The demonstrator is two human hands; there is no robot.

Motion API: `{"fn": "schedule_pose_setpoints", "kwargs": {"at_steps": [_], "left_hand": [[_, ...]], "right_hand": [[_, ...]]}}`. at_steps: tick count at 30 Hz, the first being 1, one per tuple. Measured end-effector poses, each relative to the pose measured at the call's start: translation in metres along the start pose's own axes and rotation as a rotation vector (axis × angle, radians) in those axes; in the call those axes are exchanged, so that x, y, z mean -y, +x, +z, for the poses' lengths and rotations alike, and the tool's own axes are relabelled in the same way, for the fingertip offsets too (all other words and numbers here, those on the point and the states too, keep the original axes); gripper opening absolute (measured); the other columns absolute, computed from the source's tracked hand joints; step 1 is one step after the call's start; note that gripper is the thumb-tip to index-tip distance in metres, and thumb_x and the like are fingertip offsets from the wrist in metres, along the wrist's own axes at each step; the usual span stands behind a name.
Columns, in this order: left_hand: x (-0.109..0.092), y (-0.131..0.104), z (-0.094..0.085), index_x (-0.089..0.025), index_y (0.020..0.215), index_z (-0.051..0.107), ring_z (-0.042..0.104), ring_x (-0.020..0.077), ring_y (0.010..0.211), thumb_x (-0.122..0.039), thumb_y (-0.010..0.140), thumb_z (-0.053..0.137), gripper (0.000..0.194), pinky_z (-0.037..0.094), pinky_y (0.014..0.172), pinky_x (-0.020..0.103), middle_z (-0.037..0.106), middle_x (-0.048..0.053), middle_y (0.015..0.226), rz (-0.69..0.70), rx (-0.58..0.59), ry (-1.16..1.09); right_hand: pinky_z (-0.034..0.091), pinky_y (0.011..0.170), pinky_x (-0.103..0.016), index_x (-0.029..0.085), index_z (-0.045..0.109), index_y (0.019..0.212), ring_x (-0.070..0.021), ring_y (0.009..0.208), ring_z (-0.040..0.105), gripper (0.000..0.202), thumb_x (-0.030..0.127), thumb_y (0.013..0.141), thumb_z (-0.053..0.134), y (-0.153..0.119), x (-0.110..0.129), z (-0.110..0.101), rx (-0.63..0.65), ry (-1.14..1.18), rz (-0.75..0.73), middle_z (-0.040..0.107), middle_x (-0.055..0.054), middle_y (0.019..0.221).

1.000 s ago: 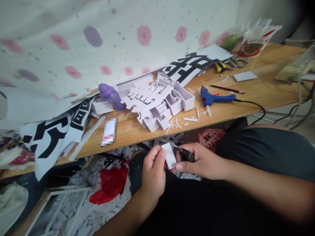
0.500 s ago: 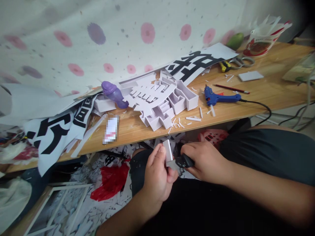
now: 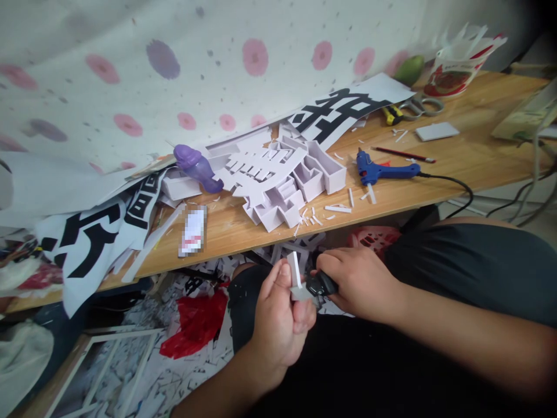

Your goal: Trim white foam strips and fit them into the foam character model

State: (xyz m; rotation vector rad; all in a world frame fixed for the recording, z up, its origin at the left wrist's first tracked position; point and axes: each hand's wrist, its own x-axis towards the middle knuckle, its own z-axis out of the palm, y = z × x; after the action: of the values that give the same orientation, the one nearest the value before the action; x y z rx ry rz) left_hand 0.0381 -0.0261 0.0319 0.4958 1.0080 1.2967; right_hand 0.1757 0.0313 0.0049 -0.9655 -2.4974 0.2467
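My left hand [image 3: 281,325] is closed, pinching a small white foam-board strip [image 3: 294,268] between thumb and fingers above my lap. My right hand [image 3: 361,284] is wrapped round a black-handled utility knife [image 3: 322,284]. Its grey blade meets the lower end of the strip, close to my left fingers. How deep the blade sits in the strip I cannot tell. Beyond my hands, hollow white foam-board letter shapes [image 3: 274,174] lie near the table's front edge, with thin offcuts [image 3: 311,217] beside them.
On the wooden table [image 3: 470,157] lie a blue glue gun [image 3: 387,169] with its cord, a pencil [image 3: 402,154], scissors [image 3: 421,107] and a purple bottle-like object [image 3: 198,167]. Printed character sheets [image 3: 93,238] hang over the left edge. Scraps and a red bag [image 3: 195,325] cover the floor.
The blade has shifted slightly against the lower end of the strip, and the strip now shows more edge-on. Both hands keep their grips. The whole view has moved a little.
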Motion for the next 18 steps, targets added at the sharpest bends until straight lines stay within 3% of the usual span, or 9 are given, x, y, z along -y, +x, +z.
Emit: {"fn": "schedule_pose_setpoints", "kwargs": {"at_steps": [9, 15, 18], "left_hand": [[0.0032, -0.0029, 0.0003, -0.020, 0.070, 0.040, 0.015, 0.0042, 0.028, -0.034, 0.092, 0.037, 0.026, 0.021, 0.032, 0.014, 0.030, -0.010, 0.032, -0.014, -0.009, 0.015], [0.0063, -0.0062, 0.0010, -0.019, 0.067, 0.038, 0.016, 0.0036, 0.029, -0.032, 0.092, 0.038, 0.029, 0.023, 0.031, 0.014, 0.033, -0.009, 0.037, 0.031, 0.044, 0.034], [0.0061, -0.0068, -0.0004, -0.020, 0.069, 0.039, 0.016, 0.0038, 0.029, -0.032, 0.092, 0.037, 0.027, 0.022, 0.031, 0.014, 0.033, -0.010, 0.036, 0.026, 0.039, 0.037]], "right_hand": [[0.023, 0.054, -0.027, 0.017, 0.050, 0.073, -0.0158, 0.060, 0.054, 0.006, 0.022, 0.074, 0.051, 0.0027, -0.0016, 0.0000, -0.014, -0.037, 0.013, 0.056, -0.001, 0.068], [0.020, 0.052, -0.026, 0.017, 0.051, 0.075, -0.0150, 0.061, 0.055, 0.006, 0.021, 0.072, 0.053, 0.0066, -0.0081, -0.0044, 0.021, -0.037, 0.115, 0.059, 0.000, 0.070], [0.021, 0.053, -0.026, 0.016, 0.052, 0.075, -0.0151, 0.062, 0.055, 0.009, 0.023, 0.070, 0.054, 0.0059, -0.0076, -0.0037, 0.028, -0.017, 0.078, 0.058, 0.000, 0.071]]}}
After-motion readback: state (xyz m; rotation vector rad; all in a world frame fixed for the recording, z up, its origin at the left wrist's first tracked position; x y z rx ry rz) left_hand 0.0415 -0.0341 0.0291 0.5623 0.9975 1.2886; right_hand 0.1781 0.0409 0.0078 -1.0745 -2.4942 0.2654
